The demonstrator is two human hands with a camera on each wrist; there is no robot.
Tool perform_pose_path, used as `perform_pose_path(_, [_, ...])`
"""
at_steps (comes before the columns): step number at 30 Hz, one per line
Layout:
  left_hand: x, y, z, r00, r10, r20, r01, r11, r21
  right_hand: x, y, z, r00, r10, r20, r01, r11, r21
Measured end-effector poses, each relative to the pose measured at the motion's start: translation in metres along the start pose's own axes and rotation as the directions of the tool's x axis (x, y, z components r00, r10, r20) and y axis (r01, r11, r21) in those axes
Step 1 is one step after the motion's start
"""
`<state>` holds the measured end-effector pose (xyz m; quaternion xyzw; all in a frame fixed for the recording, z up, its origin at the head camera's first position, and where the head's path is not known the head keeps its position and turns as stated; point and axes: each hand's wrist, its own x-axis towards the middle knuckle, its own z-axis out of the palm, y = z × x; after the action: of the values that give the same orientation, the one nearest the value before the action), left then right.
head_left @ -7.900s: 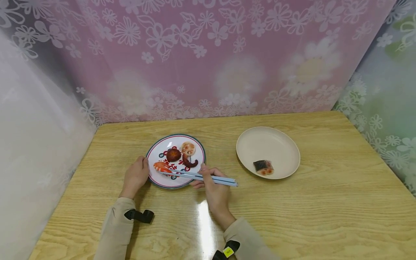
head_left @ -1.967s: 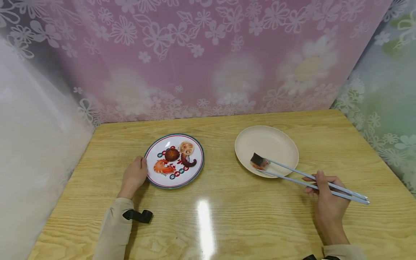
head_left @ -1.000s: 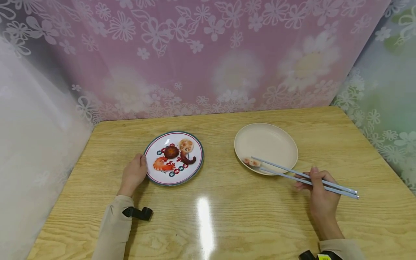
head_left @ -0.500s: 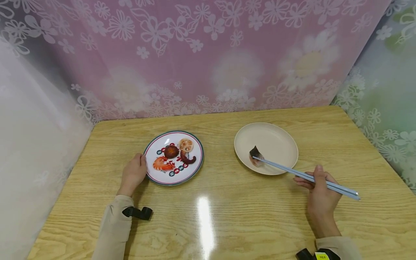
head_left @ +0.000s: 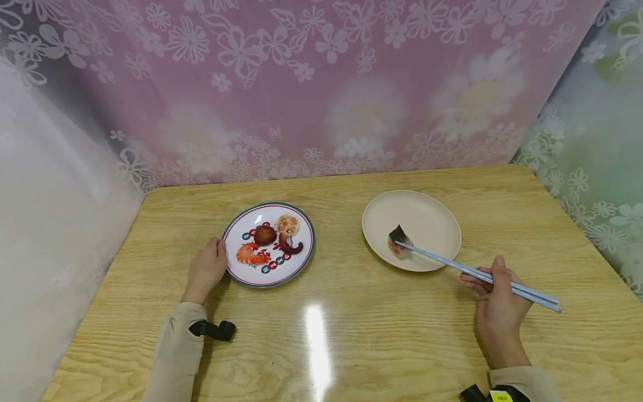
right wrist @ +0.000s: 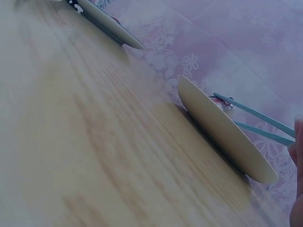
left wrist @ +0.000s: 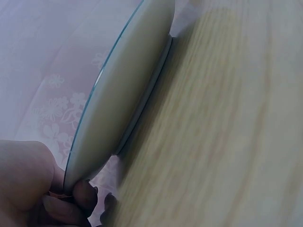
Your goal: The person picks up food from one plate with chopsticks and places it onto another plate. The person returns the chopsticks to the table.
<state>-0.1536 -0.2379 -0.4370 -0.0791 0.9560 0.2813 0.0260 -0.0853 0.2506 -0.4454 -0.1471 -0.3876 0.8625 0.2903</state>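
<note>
My left hand (head_left: 207, 269) grips the left rim of a white patterned plate (head_left: 236, 272), thumb and fingers pinching its edge in the left wrist view. On that plate lie a shrimp (head_left: 251, 254), a shiitake mushroom cap (head_left: 265, 235), a lotus root slice (head_left: 288, 224) and a dark octopus tentacle (head_left: 289, 245). My right hand (head_left: 499, 307) holds pale blue chopsticks (head_left: 452, 263). Their tips are at a piece of fish (head_left: 399, 234) with dark skin, inside the beige plate (head_left: 432, 223). In the right wrist view the chopsticks (right wrist: 262, 116) stand apart around the fish piece, partly hidden by the plate.
Both plates stand on a wooden table (head_left: 331, 290), with a gap between them. A pink floral cloth (head_left: 301, 100) hangs behind the table, a white cloth (head_left: 60, 195) at left and a green floral one (head_left: 603, 167) at right.
My right hand has moved right with the chopsticks, from the shrimp to the fish piece. The fish piece was tipped pale side up, then back to dark skin up. My left hand keeps its hold.
</note>
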Motion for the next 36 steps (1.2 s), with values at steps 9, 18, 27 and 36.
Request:
perform_pose_path(9, [-0.0008, 0.0003, -0.0003, 1.000, 0.009, -0.010, -0.009, 1.000, -0.003, -0.0008, -0.0004, 0.0006, 1.000, 0.011, 0.000, -0.011, 1.000, 0.004])
perform_pose_path(18, [-0.0005, -0.0007, 0.0003, 1.000, 0.013, -0.011, -0.013, 1.000, 0.004, -0.0023, 0.0009, 0.0016, 1.000, 0.005, 0.009, -0.005, 0.999, 0.033])
perform_pose_path(27, [-0.0003, -0.0007, 0.0008, 1.000, 0.021, -0.021, -0.021, 1.000, -0.005, -0.0017, 0.0011, 0.0032, 1.000, 0.000, -0.015, 0.000, 1.000, 0.021])
perform_pose_path(36, [-0.0012, 0.0000, 0.0004, 1.000, 0.016, -0.013, -0.016, 1.000, -0.006, -0.0010, 0.0003, 0.0033, 1.000, 0.006, -0.017, -0.006, 1.000, 0.023])
